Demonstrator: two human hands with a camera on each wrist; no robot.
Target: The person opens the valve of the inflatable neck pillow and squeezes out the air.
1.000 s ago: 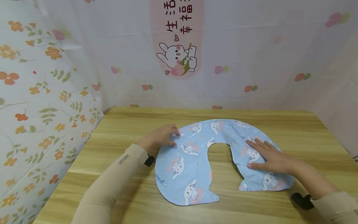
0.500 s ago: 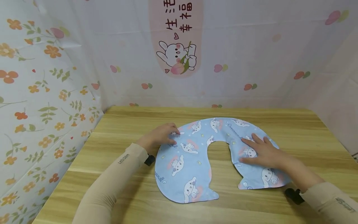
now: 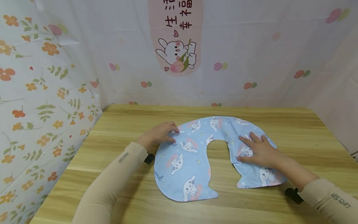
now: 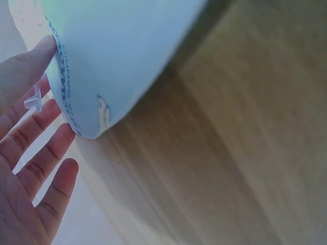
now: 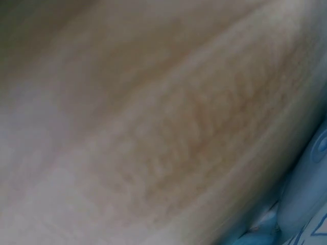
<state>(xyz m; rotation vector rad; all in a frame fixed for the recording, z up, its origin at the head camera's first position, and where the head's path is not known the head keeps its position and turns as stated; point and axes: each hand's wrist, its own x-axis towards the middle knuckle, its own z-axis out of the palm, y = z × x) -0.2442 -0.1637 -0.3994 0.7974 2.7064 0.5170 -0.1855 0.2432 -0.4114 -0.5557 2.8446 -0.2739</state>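
With its curve near the far edge of the yellowish wood-grain table (image 3: 137, 199), the light-blue U-shaped printed cloth (image 3: 193, 161) lies touched by the widely spread right hand (image 3: 260, 152) and the loose-fingered left hand (image 3: 160, 134), and may wrinkle if the right hand pushes sideways.

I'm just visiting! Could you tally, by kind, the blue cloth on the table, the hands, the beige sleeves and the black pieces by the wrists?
Blue cloth: 1, the arched piece
Hands: 2, left hand and right hand
Beige sleeves: 2, left sleeve and right sleeve
Black wrist pieces: 2, left piece and right piece
Total: 7
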